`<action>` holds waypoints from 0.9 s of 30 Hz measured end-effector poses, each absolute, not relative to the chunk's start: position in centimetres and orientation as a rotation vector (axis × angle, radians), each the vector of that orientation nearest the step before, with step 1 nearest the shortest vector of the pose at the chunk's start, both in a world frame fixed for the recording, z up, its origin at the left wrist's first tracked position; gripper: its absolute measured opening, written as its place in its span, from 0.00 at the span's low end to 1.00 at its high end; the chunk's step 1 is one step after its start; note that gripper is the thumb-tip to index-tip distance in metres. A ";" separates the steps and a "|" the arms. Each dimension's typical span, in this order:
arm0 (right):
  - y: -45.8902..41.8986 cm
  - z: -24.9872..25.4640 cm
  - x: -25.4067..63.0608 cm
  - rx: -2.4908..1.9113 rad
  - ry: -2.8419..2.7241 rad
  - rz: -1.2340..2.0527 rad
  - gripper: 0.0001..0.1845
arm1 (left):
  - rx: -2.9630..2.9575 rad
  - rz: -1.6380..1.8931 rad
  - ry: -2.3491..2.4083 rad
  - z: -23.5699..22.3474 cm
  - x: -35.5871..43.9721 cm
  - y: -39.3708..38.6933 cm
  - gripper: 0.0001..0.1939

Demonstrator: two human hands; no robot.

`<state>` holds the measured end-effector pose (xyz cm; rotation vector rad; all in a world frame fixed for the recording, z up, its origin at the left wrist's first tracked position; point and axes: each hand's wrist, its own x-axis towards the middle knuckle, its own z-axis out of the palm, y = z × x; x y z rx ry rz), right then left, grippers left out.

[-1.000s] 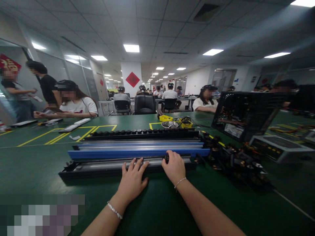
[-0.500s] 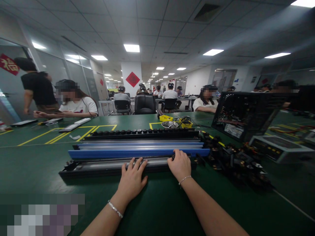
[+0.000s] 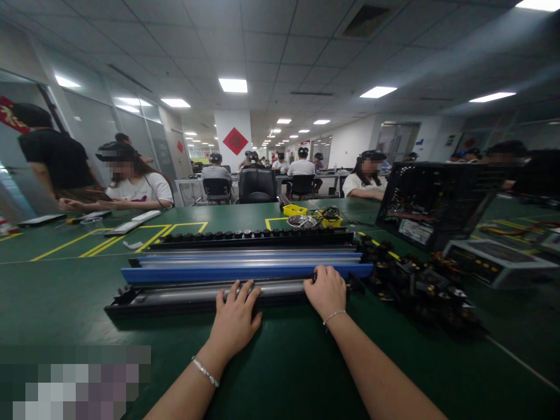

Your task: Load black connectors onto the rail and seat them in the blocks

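Observation:
Across the table in front of me lies a long black metal channel with a smooth grey inner face. My left hand rests on its middle, fingers spread over the near edge and inside. Near the channel's right end my right hand is closed round a small black part; most of that part is hidden by the fingers, so its kind is unclear. Just behind lies a long blue rail, parallel to the channel. Farther back is a black strip with a row of black knob-like pieces along it.
To the right lies a heap of black parts with brassy bits. Behind it stand an open computer case and a grey power supply. Yellow trays and a metal dish sit farther back. Several people sit around.
My right hand has slid to the right along the channel, keeping the small black part in its fingers. My left hand has stayed in place. At the left, a standing person has moved.

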<state>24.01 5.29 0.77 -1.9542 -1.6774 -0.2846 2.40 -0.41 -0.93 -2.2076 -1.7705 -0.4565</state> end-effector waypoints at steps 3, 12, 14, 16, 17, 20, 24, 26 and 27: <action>5.3 0.6 24.2 -1.946 -1.656 -0.295 0.13 | -2.213 -0.455 -1.766 -1.0 2.3 -0.3 0.23; 5.1 0.7 24.9 -2.044 -1.596 -0.250 0.22 | -2.228 -0.442 -1.747 -1.0 2.2 -0.3 0.22; 5.0 0.9 25.1 -2.078 -1.600 -0.192 0.22 | -2.231 -0.440 -1.744 -1.0 2.2 -0.2 0.22; 4.9 1.2 25.3 -2.102 -1.602 -0.149 0.21 | -2.231 -0.442 -1.741 -1.0 2.1 -0.2 0.22; 4.9 1.3 25.3 -2.106 -1.602 -0.140 0.21 | -2.231 -0.445 -1.739 -1.0 2.1 -0.2 0.22; 5.0 1.3 25.4 -2.112 -1.598 -0.134 0.22 | -2.228 -0.450 -1.735 -1.1 2.1 -0.2 0.22; 5.1 1.3 25.5 -2.130 -1.581 -0.121 0.24 | -2.218 -0.457 -1.731 -1.1 2.2 -0.1 0.21; 5.2 1.2 25.7 -2.131 -1.567 -0.122 0.24 | -2.209 -0.464 -1.729 -1.2 2.2 -0.1 0.21; 5.3 1.2 25.9 -2.127 -1.559 -0.125 0.24 | -2.206 -0.466 -1.727 -1.2 2.2 -0.1 0.21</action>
